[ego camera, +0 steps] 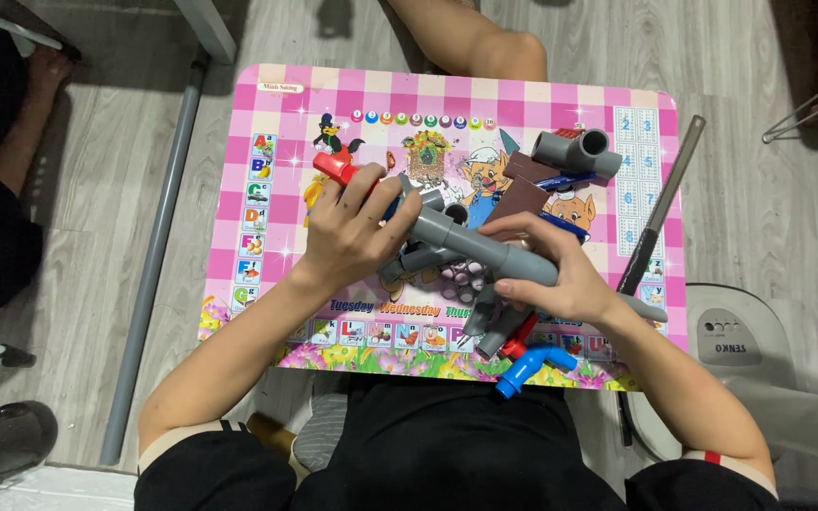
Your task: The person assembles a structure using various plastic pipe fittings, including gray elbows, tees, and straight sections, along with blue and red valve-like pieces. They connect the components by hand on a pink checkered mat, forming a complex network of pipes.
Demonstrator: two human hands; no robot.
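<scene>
Grey wood-look flooring surrounds a small pink checked table [239,199] printed with cartoon animals, letters and numbers; the seated person works over it, knees beneath the near edge.

Both hands meet at the table's centre on one grey plastic pipe [471,241], which lies slanted from upper left to lower right, lifted just above the tabletop. The left hand [352,232] is curled over the pipe's upper-left end, where a grey fitting sits, and seems to steady it there; a red-handled valve [335,167] shows just beyond its knuckles. The right hand [560,274] is wrapped closed around the lower-right end, thumb on top, so the two grips brace the pipe from opposite ends. Whether the left fingers fully close around the fitting cannot be told.

Loose parts are kept within reach of the hands:
- one grey tee fitting [579,151], at the far right;
- two brown flat pieces [523,189], beside it;
- one blue tap [532,364], at the near edge;
- one red part [520,339] just above the tap, partly hidden;
- one long dark-handled tool [660,213], along the right edge.
</scene>
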